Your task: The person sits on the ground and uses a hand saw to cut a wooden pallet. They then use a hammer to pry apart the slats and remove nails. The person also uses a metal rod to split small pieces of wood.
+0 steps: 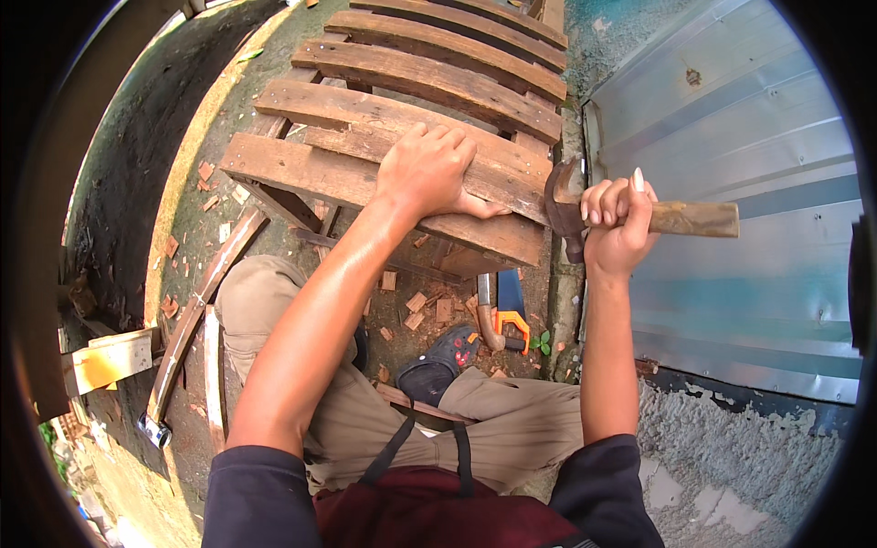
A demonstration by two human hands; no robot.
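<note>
A slatted wooden frame [425, 68] like a pallet stands in front of me. My left hand [427, 172] is closed over a narrow wooden slat [516, 187] lying along its near end, the thumb pointing right along the wood. In my right hand [621, 219] is a hammer [699, 219], gripped by the wooden handle close under the head. Its dark metal head is at the slat's right end, touching or nearly touching it. Below the slat runs the frame's near board [297, 169].
Beneath the frame's right side lie a handsaw [512, 315] with a blue blade and orange handle, and a brown wooden-handled tool [489, 329]. Wood chips [416, 301] litter the ground. Long strips [206, 292] lie left of my knee. A corrugated metal sheet [731, 283] borders the right side.
</note>
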